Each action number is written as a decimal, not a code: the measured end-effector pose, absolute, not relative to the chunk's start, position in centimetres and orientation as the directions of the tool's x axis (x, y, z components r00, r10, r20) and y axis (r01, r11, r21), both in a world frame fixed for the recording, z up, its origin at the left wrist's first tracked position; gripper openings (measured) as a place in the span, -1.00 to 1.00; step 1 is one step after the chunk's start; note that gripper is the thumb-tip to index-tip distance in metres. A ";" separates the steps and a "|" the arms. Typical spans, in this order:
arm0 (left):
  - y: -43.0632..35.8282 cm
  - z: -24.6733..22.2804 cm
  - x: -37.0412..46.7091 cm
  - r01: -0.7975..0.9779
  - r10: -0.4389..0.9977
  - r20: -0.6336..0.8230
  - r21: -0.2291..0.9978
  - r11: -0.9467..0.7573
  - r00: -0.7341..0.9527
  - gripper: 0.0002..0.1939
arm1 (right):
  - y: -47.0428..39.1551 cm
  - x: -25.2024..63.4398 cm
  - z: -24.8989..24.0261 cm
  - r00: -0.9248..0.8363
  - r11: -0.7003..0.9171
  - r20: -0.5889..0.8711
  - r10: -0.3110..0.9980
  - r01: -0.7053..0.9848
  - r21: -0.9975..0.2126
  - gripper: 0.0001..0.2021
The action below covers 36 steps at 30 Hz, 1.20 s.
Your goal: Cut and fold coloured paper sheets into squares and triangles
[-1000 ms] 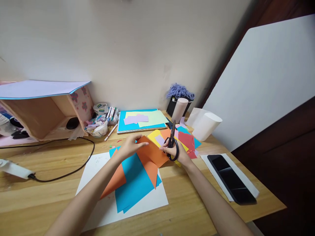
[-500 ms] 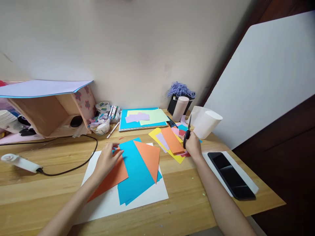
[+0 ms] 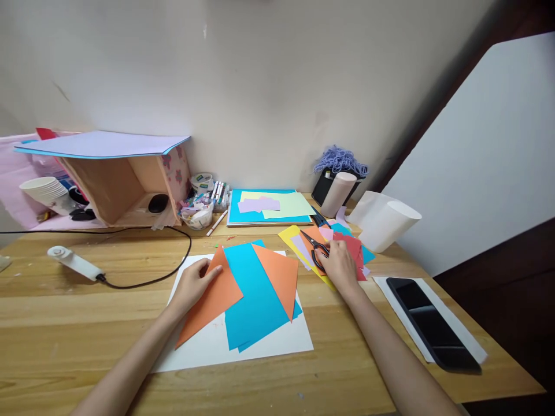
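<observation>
My left hand (image 3: 193, 284) pinches the upper left edge of an orange paper piece (image 3: 212, 306), thumb on top. That piece overlaps blue paper (image 3: 247, 289) on a white sheet (image 3: 277, 345). A second orange piece (image 3: 280, 277) lies across the blue paper's right side. Farther right, my right hand (image 3: 340, 264) has its fingers on the handles of black scissors (image 3: 315, 244), which lie over orange and yellow scraps (image 3: 289, 235) with the blades pointing up and left. Red paper (image 3: 352, 248) is beside and partly beneath this hand.
A phone (image 3: 433, 323) rests on white paper at the right. White paper rolls (image 3: 390, 225) and a black yarn holder (image 3: 323, 186) stand behind. Stacked sheets (image 3: 290, 205), a tub of scraps (image 3: 197, 216), a box (image 3: 108, 185) and a corded white device (image 3: 76, 263) are also present.
The view has shifted left. My left hand has come down onto the orange piece's edge. The scissors, upright in my right hand before, now lie lower over the coloured scraps.
</observation>
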<state>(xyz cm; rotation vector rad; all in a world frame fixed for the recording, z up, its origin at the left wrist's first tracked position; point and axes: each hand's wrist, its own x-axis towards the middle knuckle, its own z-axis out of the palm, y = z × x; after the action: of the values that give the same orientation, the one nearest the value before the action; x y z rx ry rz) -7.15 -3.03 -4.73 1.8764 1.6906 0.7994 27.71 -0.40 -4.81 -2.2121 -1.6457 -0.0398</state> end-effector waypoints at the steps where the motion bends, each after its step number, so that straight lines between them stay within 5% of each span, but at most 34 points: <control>1: -3.0 -4.8 -7.2 0.664 0.995 0.099 0.743 -0.085 0.016 -0.62 | -0.6 27.2 -4.7 0.270 -0.187 0.304 0.914 0.943 -0.276 -0.72; 3: -2.8 -5.0 -7.2 0.552 0.994 0.071 0.834 -0.010 -0.089 -0.61 | -1.0 25.9 -4.4 0.147 -0.034 0.329 0.933 0.945 -0.324 -0.72; 7: -2.7 -5.4 -6.6 0.396 0.989 0.069 0.918 -0.011 -0.133 -0.55 | -2.1 23.2 -4.6 -0.107 0.170 0.154 0.982 0.852 -0.496 -0.54; 12: -4.4 -5.4 -6.2 0.705 0.971 0.193 0.669 -0.236 0.142 -0.20 | -2.4 22.3 -5.4 -0.107 0.145 0.101 0.989 0.829 -0.540 -0.47; 15: -5.6 -5.2 -6.1 0.786 0.938 0.104 0.520 -0.334 0.330 -0.22 | -2.0 22.6 -5.7 -0.081 0.113 0.081 0.993 0.812 -0.572 -0.54; 19: -6.2 -4.7 -5.8 0.818 0.933 0.059 0.465 -0.339 0.354 -0.31 | -1.9 22.7 -5.7 -0.079 0.116 0.089 0.993 0.796 -0.594 -0.60; 36: -5.8 -3.8 -5.6 0.710 0.965 0.073 0.664 -0.235 0.252 -0.55 | -2.4 22.9 -4.9 -0.114 0.227 0.232 0.966 0.801 -0.554 -0.84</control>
<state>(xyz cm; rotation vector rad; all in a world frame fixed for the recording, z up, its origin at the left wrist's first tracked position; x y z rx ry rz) -5.63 -5.82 -3.82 2.0223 1.5180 0.6618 22.90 -2.43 -4.88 -1.6187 -1.9614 0.3959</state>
